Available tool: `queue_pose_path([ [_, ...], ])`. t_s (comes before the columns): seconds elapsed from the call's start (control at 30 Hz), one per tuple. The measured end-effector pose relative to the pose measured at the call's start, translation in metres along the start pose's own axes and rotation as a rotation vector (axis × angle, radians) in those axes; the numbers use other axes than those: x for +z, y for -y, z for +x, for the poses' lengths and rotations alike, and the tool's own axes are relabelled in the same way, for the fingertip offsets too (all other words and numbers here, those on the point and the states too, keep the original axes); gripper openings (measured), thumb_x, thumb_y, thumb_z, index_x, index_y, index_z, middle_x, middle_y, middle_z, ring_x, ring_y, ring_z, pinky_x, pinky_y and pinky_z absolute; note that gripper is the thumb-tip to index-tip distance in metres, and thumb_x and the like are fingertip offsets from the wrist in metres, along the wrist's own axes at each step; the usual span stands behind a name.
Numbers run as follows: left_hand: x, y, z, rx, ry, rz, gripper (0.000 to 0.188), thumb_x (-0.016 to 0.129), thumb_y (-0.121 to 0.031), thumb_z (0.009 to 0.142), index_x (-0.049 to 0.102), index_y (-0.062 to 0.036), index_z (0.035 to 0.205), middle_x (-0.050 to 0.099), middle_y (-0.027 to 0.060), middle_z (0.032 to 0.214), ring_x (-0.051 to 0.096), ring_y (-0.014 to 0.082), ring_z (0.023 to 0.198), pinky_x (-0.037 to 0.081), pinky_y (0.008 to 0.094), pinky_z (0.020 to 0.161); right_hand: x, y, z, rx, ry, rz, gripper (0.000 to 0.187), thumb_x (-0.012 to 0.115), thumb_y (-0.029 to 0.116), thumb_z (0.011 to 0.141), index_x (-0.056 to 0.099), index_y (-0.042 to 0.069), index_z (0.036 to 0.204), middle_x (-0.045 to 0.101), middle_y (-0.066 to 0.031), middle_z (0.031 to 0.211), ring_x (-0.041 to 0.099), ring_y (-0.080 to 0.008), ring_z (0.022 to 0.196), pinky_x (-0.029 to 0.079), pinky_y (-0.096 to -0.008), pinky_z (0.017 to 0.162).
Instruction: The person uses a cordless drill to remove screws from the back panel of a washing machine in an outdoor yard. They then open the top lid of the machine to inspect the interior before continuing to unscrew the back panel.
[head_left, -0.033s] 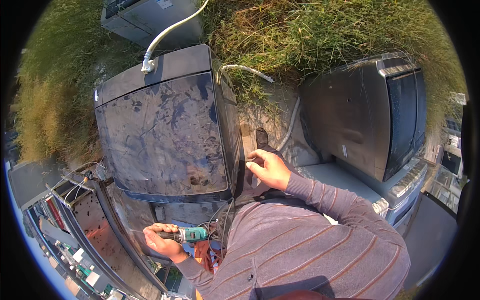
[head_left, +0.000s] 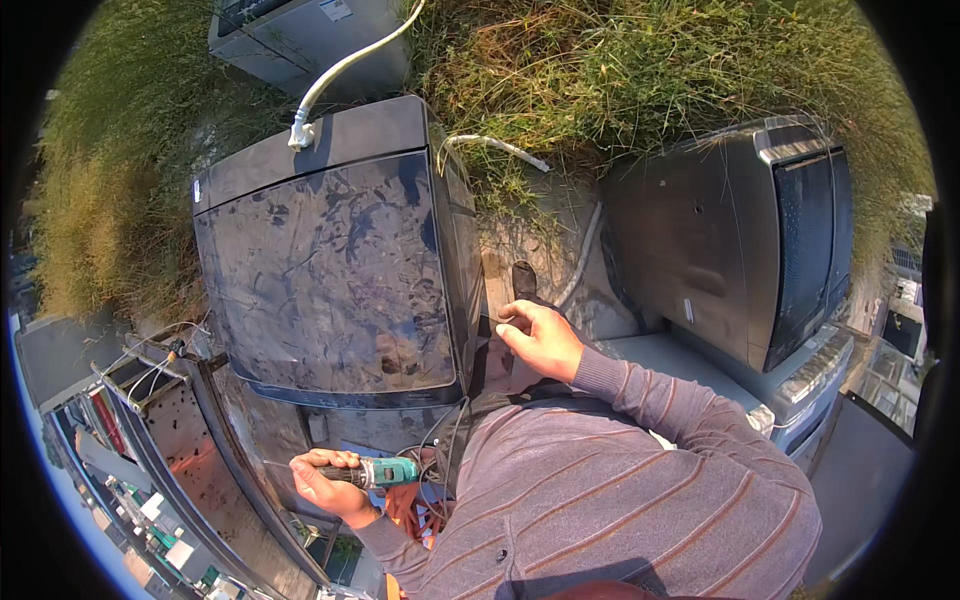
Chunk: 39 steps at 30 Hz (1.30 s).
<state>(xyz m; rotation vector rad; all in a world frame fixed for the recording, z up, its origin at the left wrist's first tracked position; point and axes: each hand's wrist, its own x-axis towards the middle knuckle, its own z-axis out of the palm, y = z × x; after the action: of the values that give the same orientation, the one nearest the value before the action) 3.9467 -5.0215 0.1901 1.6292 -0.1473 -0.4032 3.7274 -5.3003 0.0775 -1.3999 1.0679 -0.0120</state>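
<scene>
Okay, left hand [head_left: 335, 486] had the green power drill [head_left: 392, 472] gripped at view's 7 o'clock, thin bit [head_left: 277, 464] toward 9. Right hand [head_left: 545, 342] half-curled, just off center toward 4; couldn't tell if holding anything. Dusty dark appliance [head_left: 320, 280] sat 12 o'clock from drill hand.

The black machine [head_left: 330, 280] and drill [head_left: 388, 472] seem slightly further right in view.
</scene>
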Motion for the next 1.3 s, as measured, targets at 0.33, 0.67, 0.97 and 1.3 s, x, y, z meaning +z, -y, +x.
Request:
queue_pose_path([
  [0.33,0.061,0.013,-0.019,-0.100,-0.281,0.102,0.048,0.045,-0.047,0.113,0.047,-0.0076,0.086,0.050,0.0056,0.072,0.052,0.0163,0.059,0.051,0.0338,0.053,-0.039,0.033,0.035,-0.192,0.336,-0.036,0.033,0.068,0.024,0.098,0.066,0.001,0.121,0.077,-0.0160,0.100,0.076,-0.0275,0.095,0.059,-0.0381,0.086],
  [0.67,0.220,-0.016,-0.014,-0.341,-0.611,0.409,0.054,0.050,-0.052,0.109,0.046,-0.0052,0.083,0.049,0.0079,0.065,0.052,0.0184,0.054,0.049,0.0324,0.049,-0.112,0.087,0.184,-0.244,0.983,-0.024,0.034,0.068,0.027,0.095,0.068,0.001,0.117,0.075,-0.0173,0.091,0.074,-0.0348,0.084,0.057,-0.0441,0.078],
  [0.97,0.316,-0.024,0.033,-0.601,-0.631,0.427,0.046,0.051,-0.046,0.111,0.046,-0.0077,0.084,0.049,0.0052,0.063,0.052,0.0172,0.051,0.049,0.0327,0.050,-0.149,0.101,0.261,-0.111,1.231,0.047,0.034,0.067,0.025,0.094,0.066,0.002,0.120,0.072,-0.0121,0.081,0.071,-0.0318,0.075,0.055,-0.0428,0.072],
  [1.3,0.356,-0.027,0.074,-0.731,-0.634,0.429,0.053,0.051,-0.051,0.109,0.049,-0.0054,0.082,0.052,0.0067,0.062,0.055,0.0184,0.050,0.049,0.0316,0.051,-0.160,0.112,0.297,-0.011,1.220,0.046,0.031,0.065,0.018,0.087,0.070,0.002,0.113,0.071,-0.0158,0.080,0.071,-0.0367,0.078,0.054,-0.0460,0.072],
])
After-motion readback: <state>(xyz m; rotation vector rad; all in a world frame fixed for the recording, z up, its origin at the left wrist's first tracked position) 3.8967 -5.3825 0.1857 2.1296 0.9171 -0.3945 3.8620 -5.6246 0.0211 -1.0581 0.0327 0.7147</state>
